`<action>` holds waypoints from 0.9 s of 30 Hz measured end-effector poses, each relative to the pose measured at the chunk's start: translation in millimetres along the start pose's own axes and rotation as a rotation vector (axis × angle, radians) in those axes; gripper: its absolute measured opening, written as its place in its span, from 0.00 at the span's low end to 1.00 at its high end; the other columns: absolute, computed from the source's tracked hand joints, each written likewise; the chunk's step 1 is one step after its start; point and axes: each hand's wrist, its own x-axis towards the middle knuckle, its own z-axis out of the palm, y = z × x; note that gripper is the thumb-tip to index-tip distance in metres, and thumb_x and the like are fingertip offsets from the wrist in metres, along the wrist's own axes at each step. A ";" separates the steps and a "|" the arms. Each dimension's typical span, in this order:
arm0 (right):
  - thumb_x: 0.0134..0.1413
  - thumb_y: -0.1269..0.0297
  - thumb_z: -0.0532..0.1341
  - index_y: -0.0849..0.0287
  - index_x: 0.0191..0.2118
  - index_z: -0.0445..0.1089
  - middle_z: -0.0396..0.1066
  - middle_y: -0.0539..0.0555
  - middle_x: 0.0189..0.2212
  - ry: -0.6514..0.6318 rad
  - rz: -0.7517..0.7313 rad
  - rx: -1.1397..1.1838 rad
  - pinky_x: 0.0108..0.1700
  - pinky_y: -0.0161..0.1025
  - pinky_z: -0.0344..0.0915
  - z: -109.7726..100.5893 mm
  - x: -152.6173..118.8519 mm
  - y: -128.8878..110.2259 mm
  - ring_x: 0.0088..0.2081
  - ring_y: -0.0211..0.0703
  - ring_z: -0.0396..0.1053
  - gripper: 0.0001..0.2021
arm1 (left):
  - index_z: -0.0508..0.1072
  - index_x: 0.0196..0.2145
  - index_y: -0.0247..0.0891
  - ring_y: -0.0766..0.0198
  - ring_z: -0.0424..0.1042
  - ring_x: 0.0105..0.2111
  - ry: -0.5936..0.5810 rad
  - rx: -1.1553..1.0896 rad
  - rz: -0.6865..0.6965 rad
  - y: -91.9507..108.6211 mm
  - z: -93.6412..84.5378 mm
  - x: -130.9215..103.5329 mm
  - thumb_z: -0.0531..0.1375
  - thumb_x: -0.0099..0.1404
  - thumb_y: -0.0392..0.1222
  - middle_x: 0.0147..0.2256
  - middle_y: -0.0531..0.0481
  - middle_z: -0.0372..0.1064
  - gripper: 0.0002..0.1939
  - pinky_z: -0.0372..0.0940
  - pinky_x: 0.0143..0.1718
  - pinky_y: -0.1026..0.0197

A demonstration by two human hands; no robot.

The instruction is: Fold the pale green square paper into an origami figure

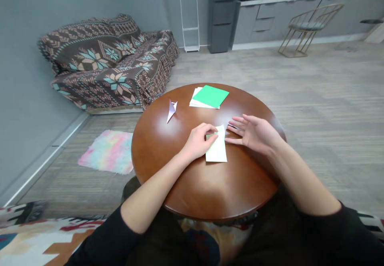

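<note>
A narrow white sheet of folded paper (216, 151) with pale green edges lies on the round brown table (204, 186). My left hand (199, 140) is at its left side, thumb and fingers curved together on the upper part of the paper. Just right of the paper, my right hand (252, 133) is held with the palm turned up and inward, its fingers spread and holding nothing. Farther back on the table, a green sheet (211, 95) rests on several white sheets (195, 103). At the back left stands a small folded purple and white paper shape (172, 111).
Beyond the table on the left is a sofa (114, 66) with a patterned cover. A pastel fluffy mat (108, 152) lies on the floor. A metal chair (306, 26) stands by the grey cabinets (279, 20) at the back right.
</note>
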 end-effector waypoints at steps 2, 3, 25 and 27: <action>0.60 0.56 0.55 0.53 0.35 0.69 0.73 0.61 0.43 -0.038 -0.060 -0.042 0.50 0.65 0.72 1.4 7.5 3.3 0.52 0.59 0.70 0.10 | 0.76 0.41 0.37 0.57 0.76 0.43 -0.008 -0.125 -0.068 1.0 -2.2 1.0 0.60 0.66 0.45 0.42 0.43 0.75 0.11 0.68 0.50 0.54; 0.60 0.56 0.55 0.53 0.35 0.69 0.73 0.62 0.43 -0.054 -0.089 -0.050 0.50 0.64 0.72 4.2 10.1 4.6 0.51 0.59 0.71 0.09 | 0.76 0.43 0.36 0.55 0.76 0.45 -0.012 -0.203 -0.110 2.0 -3.6 1.5 0.60 0.66 0.47 0.44 0.42 0.76 0.13 0.68 0.51 0.53; 0.41 0.50 0.74 0.58 0.28 0.71 0.76 0.54 0.31 0.039 -0.312 -0.331 0.38 0.45 0.75 58.2 31.1 26.6 0.34 0.47 0.75 0.18 | 0.67 0.57 0.38 0.51 0.73 0.53 0.206 -1.077 -0.380 5.7 -16.4 5.8 0.62 0.61 0.41 0.55 0.42 0.72 0.26 0.67 0.56 0.50; 0.39 0.51 0.74 0.58 0.24 0.68 0.74 0.52 0.25 0.104 -0.357 -0.300 0.36 0.43 0.74 55.7 33.9 25.0 0.30 0.43 0.73 0.19 | 0.71 0.52 0.36 0.51 0.74 0.52 0.167 -1.068 -0.364 7.3 -15.2 2.8 0.65 0.58 0.40 0.52 0.41 0.74 0.23 0.67 0.54 0.51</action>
